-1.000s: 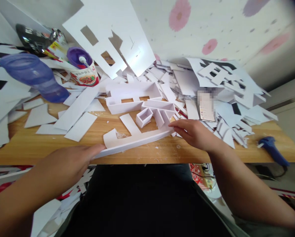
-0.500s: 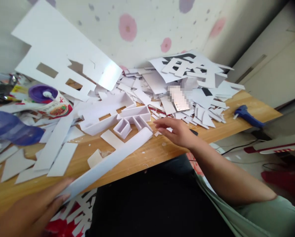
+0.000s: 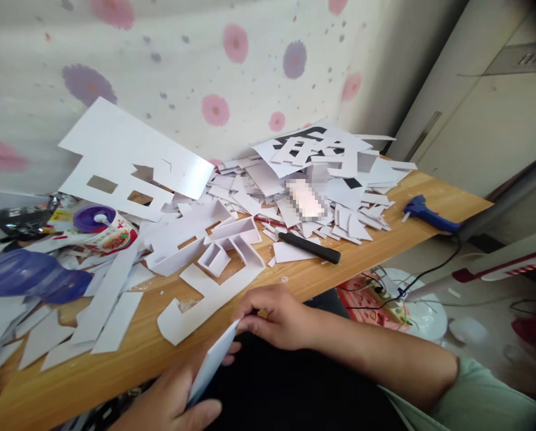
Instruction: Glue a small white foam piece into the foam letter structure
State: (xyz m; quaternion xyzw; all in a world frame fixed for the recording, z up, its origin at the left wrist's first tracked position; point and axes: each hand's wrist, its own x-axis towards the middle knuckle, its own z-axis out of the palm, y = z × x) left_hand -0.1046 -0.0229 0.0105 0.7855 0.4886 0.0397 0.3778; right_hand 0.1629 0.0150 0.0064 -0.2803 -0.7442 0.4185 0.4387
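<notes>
My left hand (image 3: 171,392), low in the view, grips a narrow white board strip (image 3: 214,354) between thumb and fingers. At the strip's upper end, my right hand (image 3: 274,314) pinches the edge. The strip is held tilted above my lap, just off the table's front edge. Beyond it on the table lies a flat white board piece (image 3: 225,286) with a curved end. Small upright board walls (image 3: 215,258) form box shapes there, joined to a larger cut-out board (image 3: 178,230). To the right of these rests a black stick-shaped tool (image 3: 310,246).
White board scraps (image 3: 232,185) heap along the wall. A large cut-out sheet (image 3: 128,158) leans at the back left, near a paper food tub (image 3: 115,234) and a blue-purple plastic bottle (image 3: 34,278). A blue glue gun (image 3: 432,214) lies at the right edge, its cord hanging down.
The board strip has come off the table toward my lap. My right hand has moved from above the table to the strip's end and closed on it. The view has shifted.
</notes>
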